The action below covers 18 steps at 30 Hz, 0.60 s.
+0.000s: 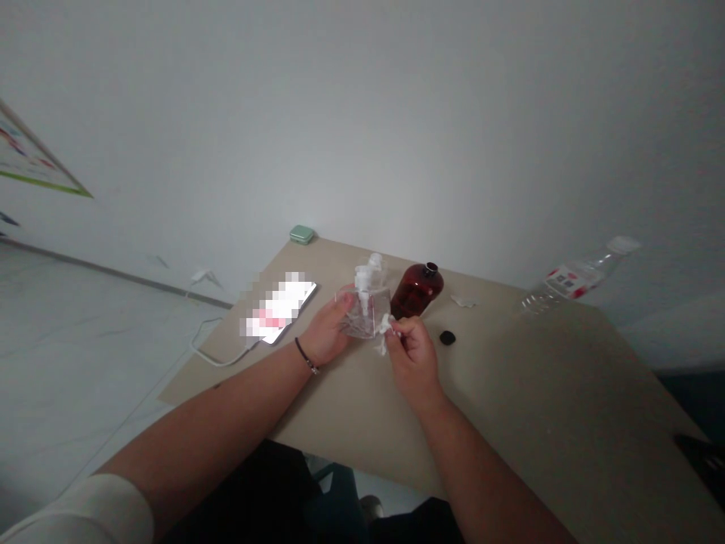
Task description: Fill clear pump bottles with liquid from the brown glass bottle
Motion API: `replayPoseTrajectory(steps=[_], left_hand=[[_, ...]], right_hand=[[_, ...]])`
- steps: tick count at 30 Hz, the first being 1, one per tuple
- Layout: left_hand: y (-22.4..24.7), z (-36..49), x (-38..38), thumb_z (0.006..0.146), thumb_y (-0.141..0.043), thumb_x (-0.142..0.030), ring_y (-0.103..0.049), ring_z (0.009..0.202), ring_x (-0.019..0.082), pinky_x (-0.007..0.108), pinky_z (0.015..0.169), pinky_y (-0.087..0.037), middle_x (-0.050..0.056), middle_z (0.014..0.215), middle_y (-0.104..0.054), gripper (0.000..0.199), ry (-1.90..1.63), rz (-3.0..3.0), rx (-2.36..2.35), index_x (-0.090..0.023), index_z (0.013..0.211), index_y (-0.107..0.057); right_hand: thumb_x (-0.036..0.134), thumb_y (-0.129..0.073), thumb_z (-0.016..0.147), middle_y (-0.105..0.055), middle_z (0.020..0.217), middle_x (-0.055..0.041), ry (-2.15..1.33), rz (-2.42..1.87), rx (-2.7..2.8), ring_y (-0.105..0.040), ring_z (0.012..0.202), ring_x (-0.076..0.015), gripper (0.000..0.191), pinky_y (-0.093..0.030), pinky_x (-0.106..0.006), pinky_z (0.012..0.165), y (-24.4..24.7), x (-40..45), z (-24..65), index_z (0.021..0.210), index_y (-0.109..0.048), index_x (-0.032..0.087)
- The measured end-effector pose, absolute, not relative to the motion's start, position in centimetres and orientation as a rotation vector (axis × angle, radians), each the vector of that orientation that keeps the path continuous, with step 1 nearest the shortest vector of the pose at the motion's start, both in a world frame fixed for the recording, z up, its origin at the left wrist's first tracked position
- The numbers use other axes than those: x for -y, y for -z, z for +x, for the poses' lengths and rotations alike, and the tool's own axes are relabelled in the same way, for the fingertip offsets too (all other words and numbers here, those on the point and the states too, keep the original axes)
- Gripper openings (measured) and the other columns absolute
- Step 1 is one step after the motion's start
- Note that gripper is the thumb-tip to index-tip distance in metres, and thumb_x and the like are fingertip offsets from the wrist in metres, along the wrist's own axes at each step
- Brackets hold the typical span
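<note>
My left hand (325, 329) grips a transparent plastic pump bottle (365, 317) with a white pump head by its side. My right hand (413, 355) pinches a crumpled white tissue (385, 336) against the bottle's lower right corner. Just behind the pump bottle stands a dark amber glass bottle (416, 291), uncapped. A small black cap (447, 338) lies to the right of my right hand, and a small white scrap (461, 301) lies beyond it.
A phone (277, 310) with a blurred screen lies left on the beige table (510, 378), its white cable (209, 351) hanging over the edge. A small green case (302, 235) sits at the back corner. An empty plastic water bottle (575, 279) lies at the far right.
</note>
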<state>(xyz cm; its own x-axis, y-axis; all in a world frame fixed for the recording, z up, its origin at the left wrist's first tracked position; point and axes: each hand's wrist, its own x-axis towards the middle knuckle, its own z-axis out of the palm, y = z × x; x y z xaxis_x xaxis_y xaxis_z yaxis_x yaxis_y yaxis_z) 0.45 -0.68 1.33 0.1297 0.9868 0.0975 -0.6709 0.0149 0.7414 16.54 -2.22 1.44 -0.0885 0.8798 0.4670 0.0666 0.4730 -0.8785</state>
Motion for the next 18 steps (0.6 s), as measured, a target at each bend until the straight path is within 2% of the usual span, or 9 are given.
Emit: replayPoseTrajectory(steps=[5, 9, 14, 18], left_hand=[[-0.9, 0.9, 0.5, 0.076, -0.078, -0.056, -0.065, 0.083, 0.017, 0.029, 0.077, -0.051, 0.004, 0.097, -0.069, 0.056, -1.367, 0.806, -0.576, -0.02, 0.115, -0.062], [-0.9, 0.9, 1.1, 0.077, -0.079, -0.05, -0.065, 0.085, 0.016, 0.027, 0.076, -0.049, 0.003, 0.101, -0.069, 0.055, -1.25, 0.852, -0.516, -0.022, 0.121, -0.061], [-1.7, 0.8, 1.9, 0.074, -0.08, -0.054, -0.066, 0.084, 0.019, 0.03, 0.074, -0.053, 0.006, 0.103, -0.069, 0.06, -1.187, 0.844, -0.418, -0.021, 0.121, -0.062], [-2.4, 0.7, 1.7, 0.073, -0.078, -0.062, -0.066, 0.082, 0.019, 0.031, 0.074, -0.054, 0.005, 0.096, -0.07, 0.058, -1.281, 0.833, -0.422, -0.02, 0.111, -0.066]], right_hand=[[0.029, -0.062, 0.092, -0.055, 0.077, 0.0028, -0.827, -0.722, 1.572, -0.052, 0.066, -0.013, 0.003, -0.042, -0.027, 0.062, -1.5, 2.7, 16.7, 0.09, -0.061, 0.026], [0.032, -0.064, 0.091, -0.056, 0.077, 0.0024, -0.761, -0.719, 1.504, -0.053, 0.068, -0.0137, 0.007, -0.043, -0.028, 0.065, -2.0, 2.5, 16.9, 0.089, -0.062, 0.026], [0.04, -0.065, 0.09, -0.057, 0.076, 0.002, -0.725, -0.866, 1.363, -0.054, 0.069, -0.0146, 0.017, -0.043, -0.03, 0.068, -2.4, 2.0, 16.9, 0.086, -0.057, 0.025], [0.039, -0.064, 0.089, -0.057, 0.076, 0.0022, -0.748, -0.927, 1.401, -0.053, 0.069, -0.0148, 0.017, -0.042, -0.029, 0.067, -1.8, 1.8, 16.9, 0.084, -0.057, 0.025]])
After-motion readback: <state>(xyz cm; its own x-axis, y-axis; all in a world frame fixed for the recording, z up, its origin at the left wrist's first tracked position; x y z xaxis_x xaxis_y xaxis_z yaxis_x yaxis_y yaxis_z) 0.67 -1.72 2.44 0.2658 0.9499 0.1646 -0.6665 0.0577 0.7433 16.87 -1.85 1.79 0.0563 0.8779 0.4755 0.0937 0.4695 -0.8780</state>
